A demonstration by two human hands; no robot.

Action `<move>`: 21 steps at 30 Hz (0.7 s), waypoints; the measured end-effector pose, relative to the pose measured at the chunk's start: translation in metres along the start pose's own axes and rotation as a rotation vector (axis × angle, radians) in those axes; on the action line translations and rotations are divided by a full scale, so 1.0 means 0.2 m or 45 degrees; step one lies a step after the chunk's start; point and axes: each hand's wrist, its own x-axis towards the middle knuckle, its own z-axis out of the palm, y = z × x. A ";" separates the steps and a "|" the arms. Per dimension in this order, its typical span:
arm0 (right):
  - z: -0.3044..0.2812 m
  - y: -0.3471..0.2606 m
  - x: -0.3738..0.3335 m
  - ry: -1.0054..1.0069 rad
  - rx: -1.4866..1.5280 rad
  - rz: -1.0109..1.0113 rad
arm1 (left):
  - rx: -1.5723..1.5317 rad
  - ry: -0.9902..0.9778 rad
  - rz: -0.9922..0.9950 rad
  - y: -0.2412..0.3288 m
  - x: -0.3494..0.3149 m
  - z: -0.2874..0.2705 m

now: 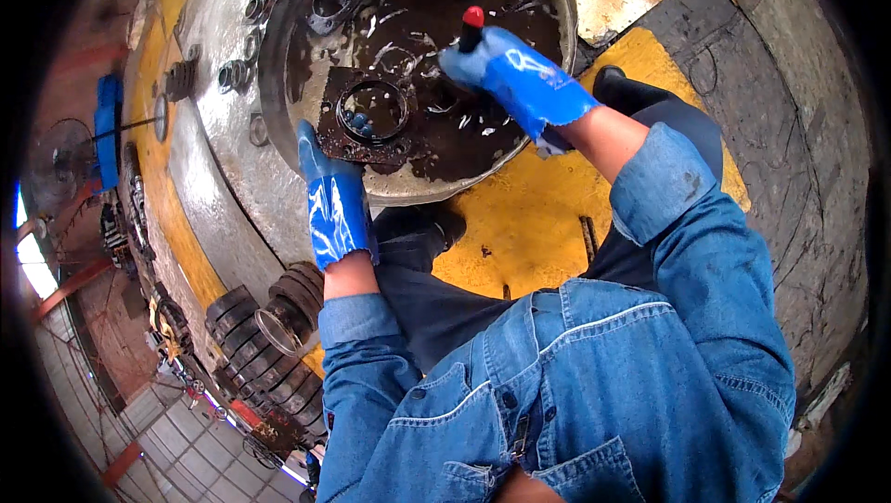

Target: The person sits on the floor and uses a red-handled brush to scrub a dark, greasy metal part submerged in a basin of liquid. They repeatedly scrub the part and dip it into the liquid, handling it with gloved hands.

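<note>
At the near-left rim of the round metal basin (408, 195), the blue-gloved left hand (329, 169), its closure unclear, touches a dark square metal plate (374, 144), best braced firmly, while the blue-gloved right hand (486, 58) clenches a red-tipped black handle (471, 32).

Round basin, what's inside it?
In the basin: dark liquid, a square plate with a round opening, at the left hand, plus a ringed metal part. Covered: whatever lies below the liquid, plate and right hand.
</note>
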 end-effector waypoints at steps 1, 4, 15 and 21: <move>0.02 -0.01 0.05 0.058 0.028 -0.043 | -0.040 0.004 -0.030 0.00 0.00 0.00; 0.06 -0.15 0.08 0.068 0.432 -0.374 | 0.082 -0.091 -0.020 -0.06 -0.04 0.01; -0.03 -0.05 -0.14 0.024 0.175 -0.051 | 0.050 -0.039 -0.050 -0.07 -0.11 0.08; 0.02 -0.08 0.07 0.088 0.405 -0.250 | 0.064 -0.098 -0.017 -0.07 -0.02 0.01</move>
